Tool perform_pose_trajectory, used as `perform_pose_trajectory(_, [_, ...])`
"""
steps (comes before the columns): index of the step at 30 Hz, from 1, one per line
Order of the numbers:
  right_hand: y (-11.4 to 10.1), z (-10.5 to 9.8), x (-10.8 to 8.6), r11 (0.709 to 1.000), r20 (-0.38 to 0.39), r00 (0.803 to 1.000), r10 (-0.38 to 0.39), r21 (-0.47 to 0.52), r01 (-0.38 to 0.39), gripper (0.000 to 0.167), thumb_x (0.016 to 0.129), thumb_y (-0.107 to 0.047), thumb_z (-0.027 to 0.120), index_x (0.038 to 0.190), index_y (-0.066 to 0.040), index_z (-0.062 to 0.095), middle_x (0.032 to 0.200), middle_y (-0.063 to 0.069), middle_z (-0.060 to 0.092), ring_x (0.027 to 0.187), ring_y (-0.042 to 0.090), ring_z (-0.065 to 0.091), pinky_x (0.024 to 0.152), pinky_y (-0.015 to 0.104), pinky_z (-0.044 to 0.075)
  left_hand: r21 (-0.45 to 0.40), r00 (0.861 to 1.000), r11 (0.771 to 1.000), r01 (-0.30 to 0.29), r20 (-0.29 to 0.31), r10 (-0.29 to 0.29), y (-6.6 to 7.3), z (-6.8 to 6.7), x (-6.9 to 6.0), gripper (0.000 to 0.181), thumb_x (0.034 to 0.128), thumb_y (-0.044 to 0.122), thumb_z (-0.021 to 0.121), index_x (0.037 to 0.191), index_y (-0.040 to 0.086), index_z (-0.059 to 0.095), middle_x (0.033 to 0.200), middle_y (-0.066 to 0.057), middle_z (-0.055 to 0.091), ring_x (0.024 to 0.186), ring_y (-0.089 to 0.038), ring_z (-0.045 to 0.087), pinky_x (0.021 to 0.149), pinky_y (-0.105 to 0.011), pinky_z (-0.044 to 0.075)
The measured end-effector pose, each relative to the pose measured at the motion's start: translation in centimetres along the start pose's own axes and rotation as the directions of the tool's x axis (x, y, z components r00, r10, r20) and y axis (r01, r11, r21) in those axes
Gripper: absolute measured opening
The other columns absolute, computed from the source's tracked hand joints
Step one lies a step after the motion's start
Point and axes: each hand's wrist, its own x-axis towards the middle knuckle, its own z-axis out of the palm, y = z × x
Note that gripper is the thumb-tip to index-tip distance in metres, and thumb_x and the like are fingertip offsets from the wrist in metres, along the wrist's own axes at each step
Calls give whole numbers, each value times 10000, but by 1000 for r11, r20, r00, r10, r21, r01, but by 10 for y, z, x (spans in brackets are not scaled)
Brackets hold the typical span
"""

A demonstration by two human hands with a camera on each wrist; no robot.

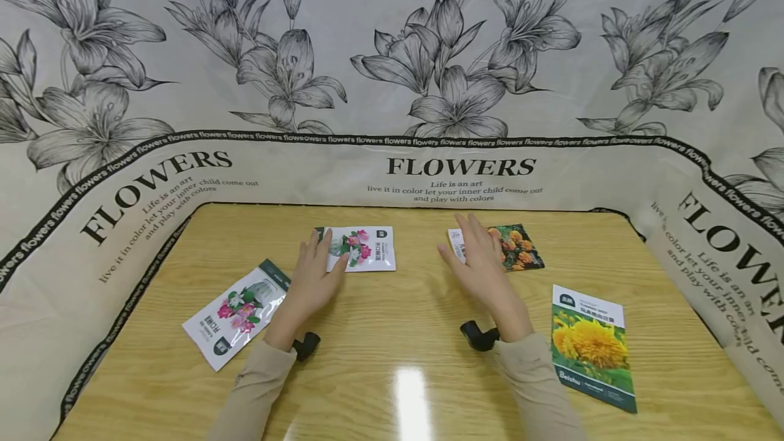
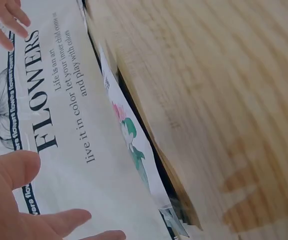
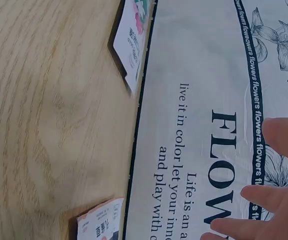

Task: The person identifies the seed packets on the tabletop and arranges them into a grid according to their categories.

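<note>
My left hand (image 1: 314, 284) has its fingers spread over the left end of a white seed packet (image 1: 367, 248) with pink and white flowers. In the left wrist view that packet (image 2: 128, 132) lies on the wood, apart from the fingers. My right hand (image 1: 484, 271), fingers extended, covers part of a seed packet with orange flowers (image 1: 520, 247). The right wrist view shows this packet's white end (image 3: 101, 220) at the bottom, with a gap to the fingers. Neither hand holds anything.
A second pink-flower packet (image 1: 239, 312) lies tilted beside my left forearm. Right of my right forearm is a larger packet with a yellow flower (image 1: 591, 346). The wooden table (image 1: 392, 332) meets a flower-printed cloth (image 1: 324, 175) along its back and sides.
</note>
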Motion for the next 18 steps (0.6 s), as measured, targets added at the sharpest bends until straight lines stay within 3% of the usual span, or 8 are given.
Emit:
perform_pose_trajectory(5, [-3, 6, 7, 999, -9, 1000, 0, 37, 1, 728, 1031, -415, 486, 1575, -33, 190, 1618, 258, 126, 1495, 409, 79, 1174, 584, -74, -107, 999, 994, 28, -33, -32, -2, -2, 5, 734, 1032, 433, 449, 1582, 37, 167, 1630, -242, 79, 1479, -476, 5, 1170, -619, 59])
perform_pose_trajectory(12, [-12, 14, 21, 991, -19, 1000, -10, 135, 12, 708, 1032, -360, 507, 1566, -16, 196, 1608, 246, 185, 1488, 401, 128, 1176, 602, -23, -191, 997, 980, 54, -44, -63, -1, -1, 13, 705, 1029, 397, 470, 1562, 8, 224, 1617, -239, 160, 1488, -436, 78, 1187, -574, 87])
perform_pose_trajectory(18, [-20, 19, 26, 970, -13, 999, 51, 238, -46, 699, 1036, -369, 505, 1577, -62, 188, 1619, 207, 183, 1489, 413, 106, 1188, 584, 28, -281, 991, 954, 105, -52, -125, 0, 0, 20, 677, 1037, 356, 453, 1550, -23, 226, 1610, -250, 174, 1487, -432, 94, 1195, -548, 95])
